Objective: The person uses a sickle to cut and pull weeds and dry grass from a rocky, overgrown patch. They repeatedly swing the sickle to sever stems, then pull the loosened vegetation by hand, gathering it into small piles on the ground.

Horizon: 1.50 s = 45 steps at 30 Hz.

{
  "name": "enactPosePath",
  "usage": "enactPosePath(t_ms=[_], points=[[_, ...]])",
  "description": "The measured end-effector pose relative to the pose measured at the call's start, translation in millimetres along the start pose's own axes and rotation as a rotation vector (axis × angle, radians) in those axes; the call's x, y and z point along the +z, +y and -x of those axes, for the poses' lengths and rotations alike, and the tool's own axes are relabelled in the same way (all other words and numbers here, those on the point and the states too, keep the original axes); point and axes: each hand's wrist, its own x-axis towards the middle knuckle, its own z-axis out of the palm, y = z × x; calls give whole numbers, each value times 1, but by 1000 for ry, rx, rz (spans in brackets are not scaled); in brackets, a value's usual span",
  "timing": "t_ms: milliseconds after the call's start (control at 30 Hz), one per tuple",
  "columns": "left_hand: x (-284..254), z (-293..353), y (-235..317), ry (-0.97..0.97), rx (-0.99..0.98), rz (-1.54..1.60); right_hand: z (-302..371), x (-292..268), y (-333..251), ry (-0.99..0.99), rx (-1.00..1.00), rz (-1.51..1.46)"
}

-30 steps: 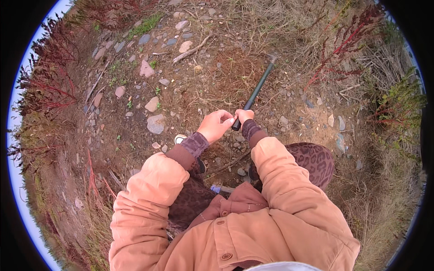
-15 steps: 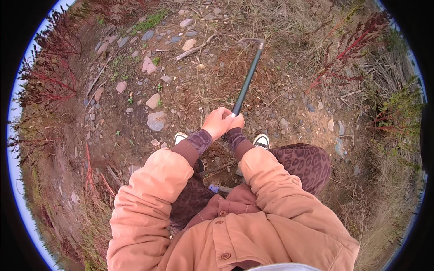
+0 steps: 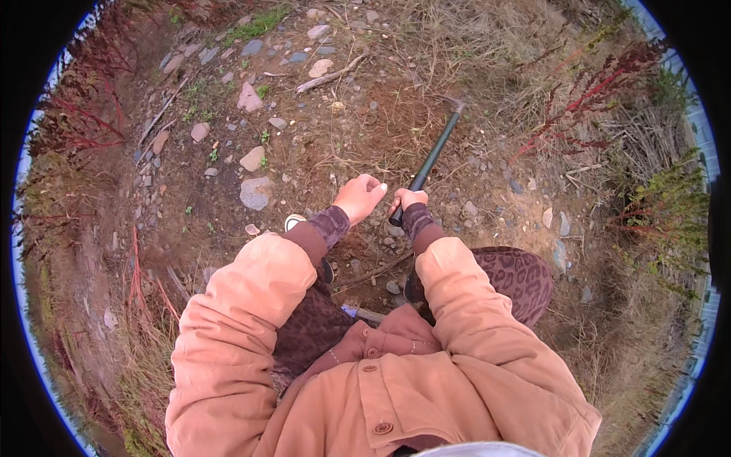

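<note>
My right hand (image 3: 411, 199) is wrapped round the lower end of the dark green handle of a hoe (image 3: 435, 158). The handle slants away to the upper right, and the narrow metal head (image 3: 451, 102) is over the bare soil at its far end. My left hand (image 3: 361, 199) is to the left of the handle and apart from it. Its fingers are curled in, the thumb near the fingertips, and I see nothing in them.
Reddish soil (image 3: 373, 135) with scattered stones lies ahead. A pale flat stone (image 3: 256, 193) and a dry stick (image 3: 331, 75) are to the left. Dry grass and a red-stemmed weed (image 3: 586, 97) stand at the right. My shoe (image 3: 295, 221) shows beside the left sleeve.
My left hand has let go of the handle and moved a little left. My right hand has shifted slightly right with the hoe, whose head has come lower and further right.
</note>
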Motion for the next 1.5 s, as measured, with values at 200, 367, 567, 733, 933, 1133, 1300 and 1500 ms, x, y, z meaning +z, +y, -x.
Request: enactPosePath(t_ms=[200,367,567,733,933,1133,1300,1500], points=[[11,-2,22,-93,-7,175,38,12,0,16,-85,47],[5,7,24,-34,100,14,3,25,-24,209,-160,213],[-6,9,14,2,74,-26,9,14,2,-20,92,321],[1,4,18,25,162,-71,61,19,24,-96,123,137],[3,15,26,24,171,-32,55,25,1,80,-112,112],[-6,37,38,18,263,-33,-26,32,-43,105,-243,283],[-13,46,57,24,273,-7,-73,39,-89,105,-271,489],[-19,49,64,15,318,9,-107,30,-89,-100,-101,395]])
